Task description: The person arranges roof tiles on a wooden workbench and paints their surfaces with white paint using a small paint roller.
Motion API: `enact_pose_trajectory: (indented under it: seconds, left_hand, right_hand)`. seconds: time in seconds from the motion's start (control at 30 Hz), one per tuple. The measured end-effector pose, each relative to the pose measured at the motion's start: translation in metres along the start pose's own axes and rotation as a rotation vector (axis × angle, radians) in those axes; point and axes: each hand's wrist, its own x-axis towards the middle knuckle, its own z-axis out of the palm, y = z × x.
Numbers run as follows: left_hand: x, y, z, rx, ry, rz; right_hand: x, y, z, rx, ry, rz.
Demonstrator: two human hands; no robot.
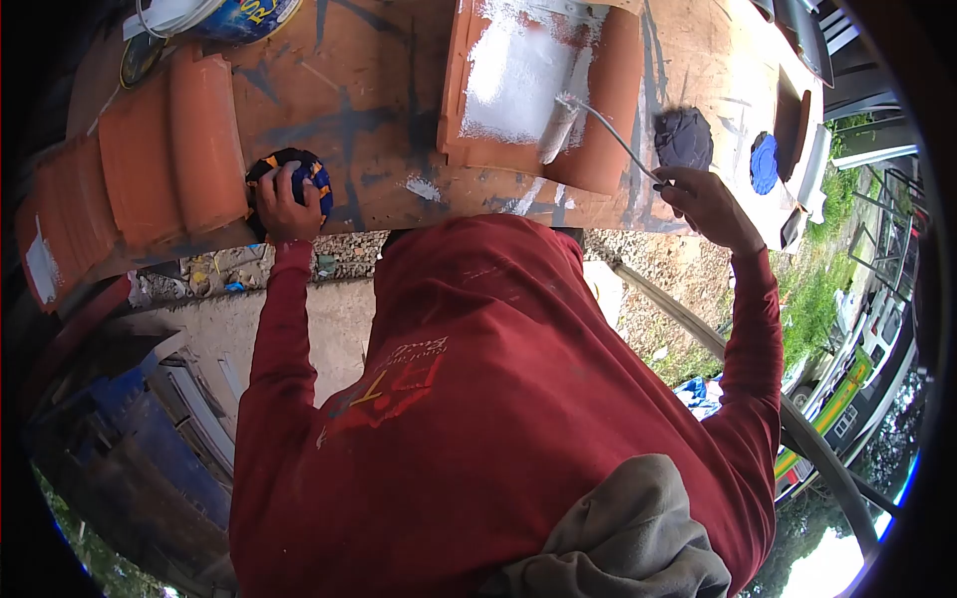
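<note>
A small paint roller (558, 132) rests on a terracotta roof tile (616, 110), its flat middle covered with white paint. My right hand (710, 204) is closed on the end of the roller's thin bent metal rod, to the right of the tile. On the left, my left hand (287, 204) has its fingers curled over a bundled black, blue and orange cloth (317, 174) near the table's front edge. That cloth touches or nearly touches the row of tiles beside it. The palm side of both hands is hidden.
Overlapping terracotta tiles (150, 159) lie at the left of the paint-smeared wooden table (369, 90). A blue paint bucket (249, 18) stands at the back left. On the right are a dark crumpled piece (684, 138) and a blue one (764, 162).
</note>
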Motion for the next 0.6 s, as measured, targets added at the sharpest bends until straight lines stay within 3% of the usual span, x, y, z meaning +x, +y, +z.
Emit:
enact_pose_trajectory:
  seconds: [0.33,0.43,0.5,0.57,0.6]
  left_hand:
    - [-0.002,-0.003,0.001,0.002,0.025,0.008]
    - [0.0,-0.003,0.001,0.01,0.022,0.01]
    - [-0.002,-0.004,0.002,-0.02,0.007,-0.016]
    - [-0.002,-0.003,0.002,-0.022,0.006,-0.019]
    - [-0.002,-0.003,0.002,-0.02,0.001,-0.019]
  right_hand:
    - [0.075,-0.026,0.06,-0.106,-0.022,-0.178]
    - [0.069,-0.011,0.045,-0.077,0.02,-0.188]
    - [0.063,0.014,0.019,-0.193,0.074,-0.338]
    - [0.036,0.0,-0.014,-0.278,-0.012,-0.072]
    - [0.034,0.0,-0.015,-0.28,-0.013,-0.067]
